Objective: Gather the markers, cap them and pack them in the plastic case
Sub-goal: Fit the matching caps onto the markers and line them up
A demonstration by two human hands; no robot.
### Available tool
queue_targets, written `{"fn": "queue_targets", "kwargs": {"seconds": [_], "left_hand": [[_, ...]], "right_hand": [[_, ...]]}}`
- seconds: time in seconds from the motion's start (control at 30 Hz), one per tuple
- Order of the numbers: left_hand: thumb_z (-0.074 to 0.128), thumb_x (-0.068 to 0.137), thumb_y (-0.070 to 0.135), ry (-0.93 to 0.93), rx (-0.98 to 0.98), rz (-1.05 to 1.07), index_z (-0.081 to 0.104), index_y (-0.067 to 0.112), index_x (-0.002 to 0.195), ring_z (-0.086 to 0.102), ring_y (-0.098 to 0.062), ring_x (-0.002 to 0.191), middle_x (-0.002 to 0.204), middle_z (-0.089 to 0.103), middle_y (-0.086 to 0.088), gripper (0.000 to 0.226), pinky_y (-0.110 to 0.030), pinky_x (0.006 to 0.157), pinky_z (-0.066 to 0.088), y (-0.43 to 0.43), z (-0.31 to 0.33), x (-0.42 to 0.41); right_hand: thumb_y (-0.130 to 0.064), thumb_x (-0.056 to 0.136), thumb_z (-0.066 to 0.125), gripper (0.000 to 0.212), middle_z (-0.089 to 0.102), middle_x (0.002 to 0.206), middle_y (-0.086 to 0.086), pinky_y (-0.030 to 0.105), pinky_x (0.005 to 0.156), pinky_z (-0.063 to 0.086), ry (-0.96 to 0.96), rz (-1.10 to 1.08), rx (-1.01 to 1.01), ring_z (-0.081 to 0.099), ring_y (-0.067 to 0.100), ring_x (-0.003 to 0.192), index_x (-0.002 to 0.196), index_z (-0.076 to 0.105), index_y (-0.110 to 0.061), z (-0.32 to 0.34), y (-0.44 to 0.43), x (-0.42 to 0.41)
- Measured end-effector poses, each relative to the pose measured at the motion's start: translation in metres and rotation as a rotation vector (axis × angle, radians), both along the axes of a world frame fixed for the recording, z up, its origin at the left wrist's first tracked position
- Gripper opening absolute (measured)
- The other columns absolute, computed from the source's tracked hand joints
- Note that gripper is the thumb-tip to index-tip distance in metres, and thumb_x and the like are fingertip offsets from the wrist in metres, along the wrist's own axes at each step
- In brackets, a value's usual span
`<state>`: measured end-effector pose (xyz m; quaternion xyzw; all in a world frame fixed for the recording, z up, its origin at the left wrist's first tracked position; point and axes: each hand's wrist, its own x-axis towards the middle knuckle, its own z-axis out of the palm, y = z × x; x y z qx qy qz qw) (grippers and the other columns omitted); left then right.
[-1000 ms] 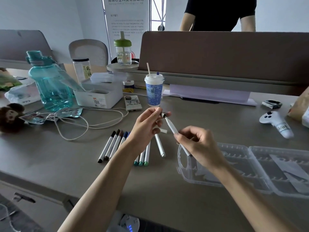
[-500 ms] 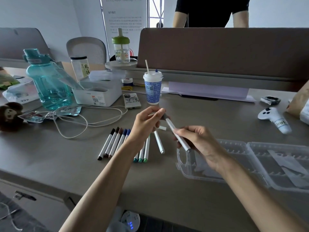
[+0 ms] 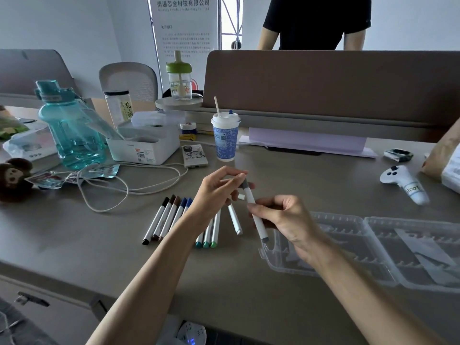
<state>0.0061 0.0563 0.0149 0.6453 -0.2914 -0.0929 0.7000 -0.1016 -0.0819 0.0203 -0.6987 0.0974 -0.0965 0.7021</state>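
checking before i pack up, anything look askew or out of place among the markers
One white marker lies askew, angled away from the green-ended markers beside it. A small loose white piece, perhaps a cap, lies on the desk near its far end. Nothing spilled.

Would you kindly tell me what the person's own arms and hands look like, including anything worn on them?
Both arms are bare: the left forearm and right forearm show no sleeve up to the frame's lower edge. The left hand and right hand wear no gloves, and no watch, bracelet or ring is visible on the sides facing the camera.
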Motion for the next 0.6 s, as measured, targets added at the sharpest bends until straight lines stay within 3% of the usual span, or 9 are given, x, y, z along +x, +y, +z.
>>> {"fn": "queue_targets", "kwargs": {"seconds": [0.23, 0.4, 0.53, 0.6], "left_hand": [[0.057, 0.095, 0.018, -0.009, 0.041, 0.007, 0.063, 0.009, 0.104, 0.049, -0.009, 0.062, 0.094, 0.075, -0.009, 0.014, -0.022, 0.052, 0.033, 0.004, -0.002, 0.001], [0.057, 0.096, 0.017, -0.031, 0.053, 0.017, 0.062, 0.011, 0.110, 0.048, -0.010, 0.063, 0.094, 0.074, -0.008, 0.016, -0.020, 0.051, 0.035, 0.003, 0.003, 0.001], [0.061, 0.093, 0.014, -0.038, 0.031, 0.037, 0.063, 0.018, 0.113, 0.045, -0.011, 0.060, 0.074, 0.064, -0.004, 0.020, -0.019, 0.051, 0.035, 0.011, 0.005, 0.002], [0.063, 0.091, 0.012, -0.013, 0.002, 0.092, 0.065, 0.019, 0.110, 0.041, -0.009, 0.058, 0.066, 0.057, 0.002, 0.020, -0.019, 0.051, 0.032, 0.017, 0.002, 0.004]], "right_hand": [[-0.009, 0.078, 0.079, 0.005, 0.073, 0.070, 0.005, 0.024, 0.065, 0.056, -0.039, -0.027, -0.034, 0.068, 0.015, 0.065, 0.076, 0.074, -0.010, -0.002, 0.005, 0.002], [-0.012, 0.079, 0.078, 0.006, 0.075, 0.076, 0.008, 0.026, 0.067, 0.058, -0.043, -0.022, -0.027, 0.071, 0.020, 0.070, 0.083, 0.073, -0.009, -0.003, 0.007, 0.006], [-0.015, 0.085, 0.073, 0.009, 0.075, 0.080, 0.010, 0.025, 0.061, 0.056, -0.105, 0.020, 0.014, 0.070, 0.020, 0.068, 0.088, 0.072, -0.006, 0.000, 0.009, 0.011], [-0.020, 0.089, 0.070, 0.014, 0.075, 0.081, 0.008, 0.023, 0.064, 0.054, -0.117, 0.049, -0.067, 0.069, 0.016, 0.069, 0.090, 0.073, -0.007, -0.004, 0.010, 0.012]]}}
